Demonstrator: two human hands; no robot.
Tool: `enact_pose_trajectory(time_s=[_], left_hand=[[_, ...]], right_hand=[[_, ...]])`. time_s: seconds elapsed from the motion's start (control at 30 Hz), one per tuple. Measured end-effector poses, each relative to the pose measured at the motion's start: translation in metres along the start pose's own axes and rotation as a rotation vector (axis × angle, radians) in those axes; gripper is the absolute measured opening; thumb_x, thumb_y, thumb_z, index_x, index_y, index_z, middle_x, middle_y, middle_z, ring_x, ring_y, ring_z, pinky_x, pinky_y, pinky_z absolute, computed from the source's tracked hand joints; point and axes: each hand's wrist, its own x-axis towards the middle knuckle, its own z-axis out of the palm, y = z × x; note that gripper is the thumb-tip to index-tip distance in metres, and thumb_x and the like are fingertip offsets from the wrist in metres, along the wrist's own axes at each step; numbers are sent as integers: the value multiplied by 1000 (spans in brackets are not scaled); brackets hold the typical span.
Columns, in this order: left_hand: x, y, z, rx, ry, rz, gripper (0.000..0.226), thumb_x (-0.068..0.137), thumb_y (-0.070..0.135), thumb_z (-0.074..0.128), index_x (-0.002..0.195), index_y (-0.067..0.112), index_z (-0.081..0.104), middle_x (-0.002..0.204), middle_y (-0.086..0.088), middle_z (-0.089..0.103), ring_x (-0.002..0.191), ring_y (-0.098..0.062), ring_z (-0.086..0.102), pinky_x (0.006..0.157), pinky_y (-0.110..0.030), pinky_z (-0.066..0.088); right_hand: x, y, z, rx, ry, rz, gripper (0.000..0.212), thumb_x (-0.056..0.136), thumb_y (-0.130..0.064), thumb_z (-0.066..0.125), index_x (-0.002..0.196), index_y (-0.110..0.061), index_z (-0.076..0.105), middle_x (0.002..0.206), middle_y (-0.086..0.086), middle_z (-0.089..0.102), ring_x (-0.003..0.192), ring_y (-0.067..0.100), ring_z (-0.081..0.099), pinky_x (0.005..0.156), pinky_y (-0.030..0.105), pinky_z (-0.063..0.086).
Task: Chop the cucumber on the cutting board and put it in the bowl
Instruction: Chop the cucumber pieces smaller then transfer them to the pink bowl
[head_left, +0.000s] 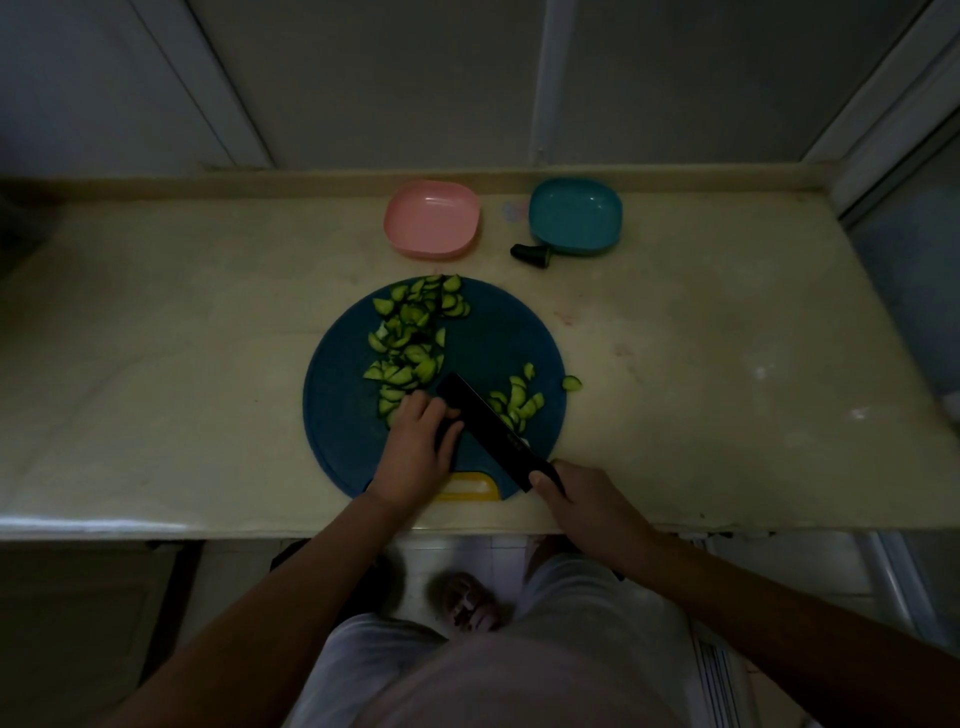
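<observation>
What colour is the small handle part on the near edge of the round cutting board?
Yellow; the handle shows best in the head view.

Curled left hand (418, 444) (right hand (589, 501) too)

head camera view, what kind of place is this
Most likely a home kitchen, dimly lit: a pale counter against a wall, a round blue cutting board with cucumber slices, a knife gripped by the right hand, and a pink bowl and a teal bowl behind.
</observation>
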Motion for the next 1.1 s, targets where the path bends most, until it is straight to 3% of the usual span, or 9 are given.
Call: enact_pose_trajectory(time_s=[0.2,0.4,0.67,1.1], left_hand=[[-7,-2,-3,45,-18,28,27,89,27,47,100,8,62,93,-7,54,88,-19,46,78,-30,36],[-9,1,1,-37,11,-50,19,89,17,54,101,6,63,96,-9,54,90,-15,43,78,-21,34],[-6,7,4,-28,0,-37,10,87,7,60,96,3,60,92,-12,53,87,-16,41,76,-18,28],[-6,7,3,8,-13,-24,8,89,11,55,90,4,56,87,-10,46,82,-16,37,70,-20,24]], right_hand=[[-2,5,-2,-26,28,34,31,99,-30,39,71,-19,46,65,-7,48,58,2,44,52,14,35],[-6,5,-5,102,36,58,36,98,-30,41,83,-1,56,65,-1,50,57,4,43,51,14,35],[-12,6,-8,175,51,80,41,97,-30,44,89,6,60,64,-1,51,58,6,44,53,16,34],[-11,5,-7,125,27,81,39,98,-31,41,92,3,61,69,1,53,60,6,45,52,14,33]])
